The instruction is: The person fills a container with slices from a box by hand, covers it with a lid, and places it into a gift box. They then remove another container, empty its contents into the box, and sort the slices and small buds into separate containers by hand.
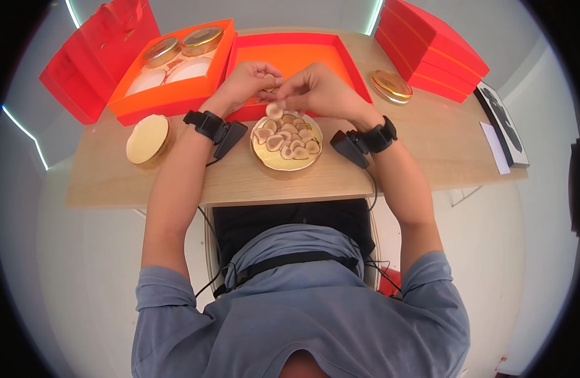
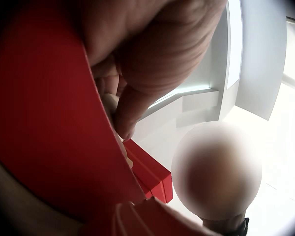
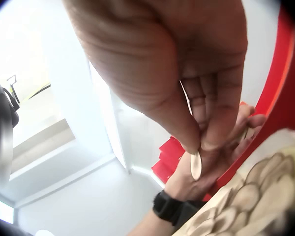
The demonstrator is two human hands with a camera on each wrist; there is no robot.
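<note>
Cream-tan slices (image 1: 275, 142) with brown rims top pale yellow lining (image 1: 271, 161). From them, at 12 o'clock, the tray (image 1: 293, 60) is orange inside; at 10, the bag (image 1: 91, 66) is red; at 2, the boxes (image 1: 429, 47) are red with thin orange stripes. The tabletop (image 1: 429, 151) shows light-brown wood grain; the shirt (image 1: 302, 315), plain blue-grey.

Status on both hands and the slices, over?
Right hand pinching one slice above slice-filled dish. Left hand close alongside, gripping more slices. Nothing seen blocking.
</note>
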